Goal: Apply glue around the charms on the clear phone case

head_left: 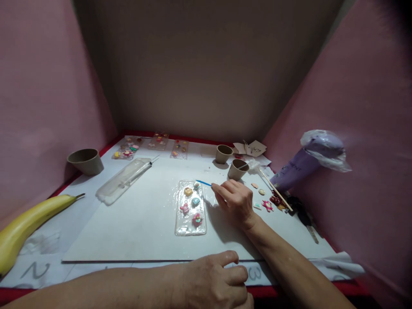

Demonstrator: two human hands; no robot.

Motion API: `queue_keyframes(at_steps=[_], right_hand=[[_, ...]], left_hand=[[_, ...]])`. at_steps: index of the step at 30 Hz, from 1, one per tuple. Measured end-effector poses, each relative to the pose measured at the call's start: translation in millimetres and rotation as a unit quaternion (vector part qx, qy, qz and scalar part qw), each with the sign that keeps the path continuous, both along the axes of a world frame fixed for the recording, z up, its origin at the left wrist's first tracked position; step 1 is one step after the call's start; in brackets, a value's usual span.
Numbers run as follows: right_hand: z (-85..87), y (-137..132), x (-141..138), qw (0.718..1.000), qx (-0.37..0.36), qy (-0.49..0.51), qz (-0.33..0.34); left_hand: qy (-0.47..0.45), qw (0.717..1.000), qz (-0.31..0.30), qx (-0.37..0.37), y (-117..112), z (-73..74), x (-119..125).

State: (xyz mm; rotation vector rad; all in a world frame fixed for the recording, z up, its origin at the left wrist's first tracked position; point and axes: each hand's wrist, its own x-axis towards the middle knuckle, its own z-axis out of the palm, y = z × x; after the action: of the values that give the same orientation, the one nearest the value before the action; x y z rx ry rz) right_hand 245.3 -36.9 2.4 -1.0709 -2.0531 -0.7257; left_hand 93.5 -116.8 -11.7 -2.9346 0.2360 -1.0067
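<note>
My right hand (234, 201) pinches a thin blue stick (204, 183), its tip at a small pale charm (197, 185) in the upper right corner of a clear phone case (185, 227). The case lies flat on a white board and looks glossy. On it sit a yellow-orange charm (188, 192), a blue one (195, 201), a pink animal charm (184, 208) and a pink flower-like one (197, 219). My left hand (222, 281) rests at the board's front edge, fingers loosely bent and apart, with nothing visible in it; its thumb is hidden.
Right of my right hand lie loose charms (267, 206), a pale stick (277, 189) and a purple wrapped bag (296, 167). Small cups (238, 170) stand behind. Leftward are a syringe in a clear tray (111, 189), another cup (86, 162) and a banana (35, 214). Decorated cases (179, 149) line the back.
</note>
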Motion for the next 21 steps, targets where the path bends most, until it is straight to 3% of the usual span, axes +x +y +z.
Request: queue_keyframes(at_steps=[10,21], right_hand=[[1.9,-2.1,-0.8,0.998,-0.024,0.011,0.060],[0.8,-0.6,0.3,0.997,-0.039,-0.012,0.072]], left_hand=[[0.006,1.000,0.001,-0.005,0.4,5.0,-2.0],[0.006,1.000,-0.003,-0.007,1.1,-0.6,-1.6]])
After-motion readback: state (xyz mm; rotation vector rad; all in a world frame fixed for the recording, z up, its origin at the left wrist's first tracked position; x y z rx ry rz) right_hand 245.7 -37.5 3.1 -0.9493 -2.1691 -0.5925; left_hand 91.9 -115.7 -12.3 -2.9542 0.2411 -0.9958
